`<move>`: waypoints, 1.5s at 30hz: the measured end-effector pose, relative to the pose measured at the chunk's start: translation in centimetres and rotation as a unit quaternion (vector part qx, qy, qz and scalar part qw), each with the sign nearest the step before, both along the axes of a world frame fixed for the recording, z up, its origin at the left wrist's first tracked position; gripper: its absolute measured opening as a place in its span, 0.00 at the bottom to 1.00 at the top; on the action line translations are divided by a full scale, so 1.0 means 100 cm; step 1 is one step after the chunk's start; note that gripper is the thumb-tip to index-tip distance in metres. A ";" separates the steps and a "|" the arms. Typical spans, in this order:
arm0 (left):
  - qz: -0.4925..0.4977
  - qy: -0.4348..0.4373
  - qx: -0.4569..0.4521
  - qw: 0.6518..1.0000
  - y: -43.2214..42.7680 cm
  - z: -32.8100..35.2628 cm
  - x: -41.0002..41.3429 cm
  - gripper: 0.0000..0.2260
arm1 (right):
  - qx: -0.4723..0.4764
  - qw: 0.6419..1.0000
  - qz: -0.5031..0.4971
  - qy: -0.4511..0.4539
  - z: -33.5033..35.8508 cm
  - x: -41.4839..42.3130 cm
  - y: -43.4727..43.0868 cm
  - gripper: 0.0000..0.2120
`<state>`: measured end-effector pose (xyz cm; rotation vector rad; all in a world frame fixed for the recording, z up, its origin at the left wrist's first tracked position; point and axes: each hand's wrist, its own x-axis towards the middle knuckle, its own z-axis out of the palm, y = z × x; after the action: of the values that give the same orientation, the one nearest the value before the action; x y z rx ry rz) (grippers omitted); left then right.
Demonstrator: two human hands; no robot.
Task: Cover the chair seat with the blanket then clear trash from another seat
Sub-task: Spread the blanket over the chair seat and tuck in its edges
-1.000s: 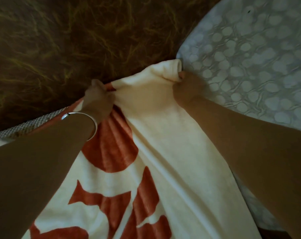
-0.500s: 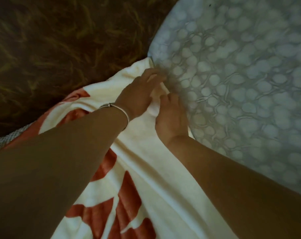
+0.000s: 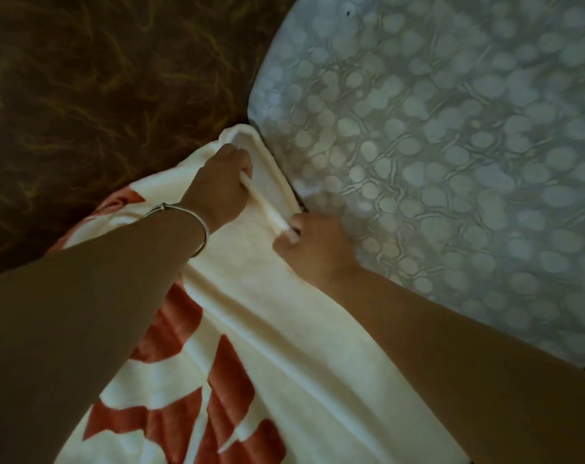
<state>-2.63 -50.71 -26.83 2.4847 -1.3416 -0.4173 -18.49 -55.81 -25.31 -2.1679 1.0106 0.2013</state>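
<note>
The left hand (image 3: 222, 185) grips one end of a rolled hem (image 3: 264, 202) of the blanket (image 3: 284, 329), fingers curled round it. The right hand (image 3: 312, 246) pinches the other end at mid-frame. Compared with half a second back, the hands are no longer bunched at the corner — they stand apart, the hem taut between them along the grey cushion (image 3: 451, 162) at right. The blanket fills the lower centre. Likely the edge is being tucked — covering looks nearly done, and no trash shows.
</note>
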 end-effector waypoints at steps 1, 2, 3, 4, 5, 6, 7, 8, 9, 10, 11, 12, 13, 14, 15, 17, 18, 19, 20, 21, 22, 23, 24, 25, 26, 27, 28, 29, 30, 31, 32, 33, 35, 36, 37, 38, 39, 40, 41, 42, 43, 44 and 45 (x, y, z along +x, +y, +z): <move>0.002 0.004 -0.001 1.000 -0.002 -0.001 0.000 0.07 | 0.011 0.999 -0.032 0.002 0.000 0.001 -0.002 0.13; 0.000 0.008 0.001 1.000 -0.005 -0.001 -0.001 0.08 | 0.010 0.998 -0.055 0.011 0.000 0.002 -0.006 0.14; -0.009 0.011 0.004 1.000 -0.007 -0.001 -0.001 0.09 | 0.009 0.998 -0.064 0.024 -0.001 0.002 -0.008 0.15; -0.022 0.014 0.012 1.000 -0.009 -0.001 -0.002 0.11 | 0.014 0.997 -0.069 0.036 -0.001 0.003 -0.010 0.16; -0.039 0.014 0.023 0.999 -0.012 -0.001 -0.002 0.13 | 0.028 0.996 -0.073 0.046 -0.001 0.005 -0.010 0.17; -0.057 0.013 0.039 0.998 -0.014 -0.001 -0.002 0.16 | 0.047 0.994 -0.080 0.052 -0.002 0.007 -0.010 0.18; -0.073 0.010 0.058 0.996 -0.016 -0.001 -0.001 0.18 | 0.068 0.992 -0.091 0.057 -0.004 0.009 -0.012 0.18; -0.087 0.002 0.082 0.993 -0.019 -0.001 0.000 0.20 | 0.086 0.989 -0.106 0.057 -0.005 0.011 -0.013 0.17; -0.100 -0.007 0.110 0.989 -0.022 0.000 0.001 0.22 | 0.102 0.986 -0.118 0.058 -0.006 0.012 -0.015 0.17; -0.112 -0.019 0.136 0.984 -0.024 0.002 0.001 0.23 | 0.116 0.984 -0.122 0.061 -0.007 0.012 -0.017 0.17; -0.124 -0.031 0.158 0.979 -0.026 0.004 0.000 0.24 | 0.128 0.982 -0.122 0.063 -0.009 0.012 -0.018 0.17; -0.138 -0.045 0.179 0.973 -0.028 0.005 -0.001 0.25 | 0.143 0.980 -0.124 0.064 -0.010 0.012 -0.019 0.17; -0.153 -0.060 0.197 0.967 -0.028 0.007 -0.002 0.26 | 0.162 0.976 -0.128 0.068 -0.011 0.012 -0.019 0.17; -0.167 -0.076 0.213 0.960 -0.028 0.008 -0.003 0.27 | 0.176 0.973 -0.130 0.073 -0.012 0.012 -0.019 0.17; -0.179 -0.091 0.225 0.953 -0.028 0.008 -0.003 0.27 | 0.182 0.972 -0.126 0.080 -0.013 0.012 -0.019 0.16; -0.199 -0.104 0.257 0.940 -0.028 0.010 -0.004 0.27 | 0.166 0.976 -0.107 0.090 -0.013 0.012 -0.020 0.15; -0.200 -0.100 0.272 0.936 -0.028 0.011 -0.004 0.26 | 0.151 0.980 -0.097 0.085 -0.012 0.012 -0.019 0.15; -0.201 -0.101 0.283 0.932 -0.030 0.012 -0.005 0.24 | 0.134 0.984 -0.085 0.074 -0.012 0.012 -0.018 0.14; -0.202 -0.102 0.289 0.930 -0.031 0.012 -0.005 0.22 | 0.116 0.989 -0.071 0.061 -0.012 0.012 -0.016 0.12; -0.200 -0.101 0.285 0.932 -0.033 0.013 -0.006 0.21 | 0.096 0.993 -0.051 0.053 -0.010 0.011 -0.014 0.09; -0.195 -0.098 0.269 0.938 -0.032 0.013 -0.006 0.19 | 0.071 0.996 -0.032 0.050 -0.007 0.012 -0.013 0.07; -0.182 -0.087 0.238 0.950 -0.031 0.013 -0.004 0.18 | 0.038 0.998 -0.022 0.046 -0.002 0.012 -0.015 0.08; -0.152 -0.061 0.184 0.969 -0.031 0.014 -0.003 0.16 | -0.004 0.999 -0.020 0.043 0.003 0.012 -0.020 0.11; -0.105 -0.029 0.117 0.987 -0.032 0.017 -0.003 0.15 | -0.056 0.998 -0.017 0.039 0.008 0.012 -0.027 0.12; -0.056 -0.010 0.047 0.997 -0.034 0.019 -0.002 0.13 | -0.109 0.993 -0.008 0.035 0.013 0.012 -0.034 0.12; -0.022 -0.006 0.000 1.000 -0.038 0.021 -0.003 0.12 | -0.152 0.988 0.008 0.034 0.016 0.012 -0.041 0.12; -0.007 -0.006 -0.014 1.000 -0.043 0.021 -0.005 0.11 | -0.181 0.982 0.029 0.041 0.017 0.012 -0.044 0.12; -0.006 -0.006 0.001 1.000 -0.047 0.021 -0.009 0.12 | -0.199 0.977 0.056 0.055 0.018 0.013 -0.045 0.12; -0.012 -0.002 0.024 1.000 -0.050 0.017 -0.011 0.13 | -0.209 0.972 0.086 0.073 0.016 0.013 -0.042 0.13; -0.022 0.008 0.049 0.999 -0.052 0.011 -0.013 0.15 | -0.218 0.965 0.116 0.087 0.013 0.013 -0.040 0.14; -0.032 0.017 0.071 0.997 -0.052 0.007 -0.014 0.18 | -0.231 0.958 0.142 0.098 0.009 0.014 -0.038 0.15; -0.040 0.020 0.084 0.995 -0.050 0.005 -0.013 0.21 | -0.243 0.950 0.161 0.110 0.007 0.014 -0.037 0.16; -0.035 0.042 0.071 0.996 -0.043 0.005 -0.010 0.25 | -0.263 0.939 0.181 0.130 0.006 0.017 -0.038 0.17; -0.029 0.060 0.054 0.996 -0.038 0.007 -0.009 0.27 | -0.267 0.936 0.184 0.138 0.006 0.019 -0.038 0.17; -0.028 0.069 0.034 0.997 -0.033 0.009 -0.008 0.29 | -0.272 0.935 0.178 0.141 0.006 0.020 -0.038 0.18; -0.031 0.069 0.020 0.997 -0.025 0.011 -0.008 0.32 | -0.289 0.932 0.175 0.131 0.004 0.021 -0.037 0.17; -0.039 0.059 0.012 0.997 -0.016 0.010 -0.007 0.34 | -0.311 0.929 0.171 0.107 0.003 0.021 -0.031 0.17; -0.054 0.037 0.006 0.998 -0.006 0.008 -0.006 0.35 | -0.343 0.919 0.176 0.081 0.003 0.021 -0.023 0.17; -0.071 0.015 0.001 0.997 0.004 0.005 -0.005 0.35 | -0.363 0.911 0.190 0.053 0.001 0.022 -0.013 0.19; -0.073 0.009 -0.003 0.997 0.015 0.002 -0.004 0.33 | -0.362 0.909 0.207 0.015 0.003 0.024 -0.001 0.21; -0.049 0.022 -0.001 0.999 0.025 0.000 -0.006 0.32 | -0.346 0.908 0.236 -0.011 0.005 0.024 0.011 0.21; -0.010 0.034 0.005 0.999 0.039 0.001 -0.006 0.30 | -0.322 0.906 0.272 -0.030 0.004 0.026 0.025 0.21; 0.021 0.038 0.016 0.999 0.048 -0.001 -0.009 0.29 | -0.287 0.911 0.296 -0.011 0.002 0.026 0.033 0.20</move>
<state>-3.56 -45.94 -26.92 2.4918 -1.2604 -0.5212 -15.90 -52.51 -25.13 -2.9721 0.3818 0.1700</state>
